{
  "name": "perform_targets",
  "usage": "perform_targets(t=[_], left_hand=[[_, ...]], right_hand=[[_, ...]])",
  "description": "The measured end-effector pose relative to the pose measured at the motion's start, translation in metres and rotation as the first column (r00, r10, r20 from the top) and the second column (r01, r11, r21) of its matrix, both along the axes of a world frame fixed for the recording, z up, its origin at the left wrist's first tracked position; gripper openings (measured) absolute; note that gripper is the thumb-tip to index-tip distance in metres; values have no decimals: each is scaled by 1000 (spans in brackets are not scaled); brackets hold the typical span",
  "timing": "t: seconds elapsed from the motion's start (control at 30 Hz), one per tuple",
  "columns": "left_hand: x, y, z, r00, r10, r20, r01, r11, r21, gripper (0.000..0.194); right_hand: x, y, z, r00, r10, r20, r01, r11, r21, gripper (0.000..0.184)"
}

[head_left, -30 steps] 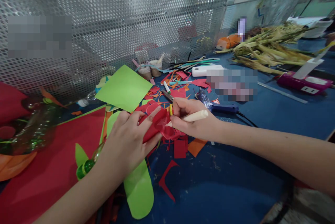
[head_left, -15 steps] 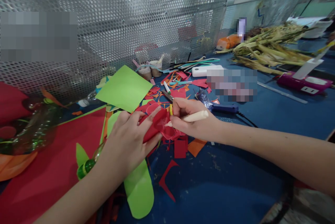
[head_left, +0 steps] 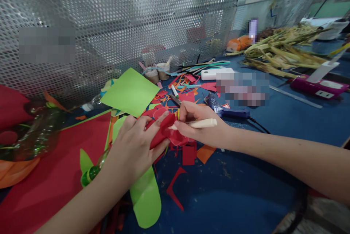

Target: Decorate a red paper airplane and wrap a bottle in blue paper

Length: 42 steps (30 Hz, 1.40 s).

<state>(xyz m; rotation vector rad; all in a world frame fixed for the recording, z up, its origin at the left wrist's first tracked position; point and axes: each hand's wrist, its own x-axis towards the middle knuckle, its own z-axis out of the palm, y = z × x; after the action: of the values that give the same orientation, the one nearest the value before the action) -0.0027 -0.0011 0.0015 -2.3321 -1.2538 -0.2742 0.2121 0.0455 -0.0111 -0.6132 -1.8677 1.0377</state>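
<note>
My left hand (head_left: pixel 133 146) is closed round a red paper piece (head_left: pixel 167 131), pressing it between thumb and fingers just above the blue table (head_left: pixel 232 190). My right hand (head_left: pixel 201 126) is closed on a cream-handled tool (head_left: pixel 203 123) whose tip rests against the red paper. A small green bottle (head_left: pixel 90 175) lies under my left wrist beside green paper leaves (head_left: pixel 144 199).
Red paper sheet (head_left: pixel 54 175) at left, green sheet (head_left: pixel 129 91) behind my hands, paper scraps (head_left: pixel 188 153) around them. A blue glue gun (head_left: pixel 226 111) and markers lie behind. Perforated metal screen (head_left: pixel 123 18) at back. Dried stalks (head_left: pixel 281 49) and purple device (head_left: pixel 318 86) at right.
The cream handle in my right hand has dropped to a flatter angle, and the tool tip sits closer against the red paper. My left hand holds still.
</note>
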Motion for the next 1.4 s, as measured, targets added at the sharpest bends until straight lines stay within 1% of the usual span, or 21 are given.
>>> perform_targets(t=[0.2,0.37,0.57,0.8,1.07,1.4], left_hand=[[0,1,-1,1000,5,10,-5,1000,-2,53],[-1,0,-1,1000,16,19,-16,1000,-23,52],[0,-1,0,999,16,51,-13,998,-55,49],[0,-1,2,1000,18,23,-17,999,-46,51],[0,-1,0,1000,0,29,0,1000,-14,51],[0,0,1,999,31,42,-29,998,-59,46]], right_hand=[[-1,1,-1,1000,-31,0,31,999,6,21],[0,1,-1,1000,-13,-1,13,1000,10,21],[0,1,1,997,-66,-48,67,997,33,23],[0,2,1,998,-66,-21,67,997,32,22],[-2,2,0,997,-64,-37,65,997,45,23],[-1,1,3,994,-107,0,106,993,55,22]])
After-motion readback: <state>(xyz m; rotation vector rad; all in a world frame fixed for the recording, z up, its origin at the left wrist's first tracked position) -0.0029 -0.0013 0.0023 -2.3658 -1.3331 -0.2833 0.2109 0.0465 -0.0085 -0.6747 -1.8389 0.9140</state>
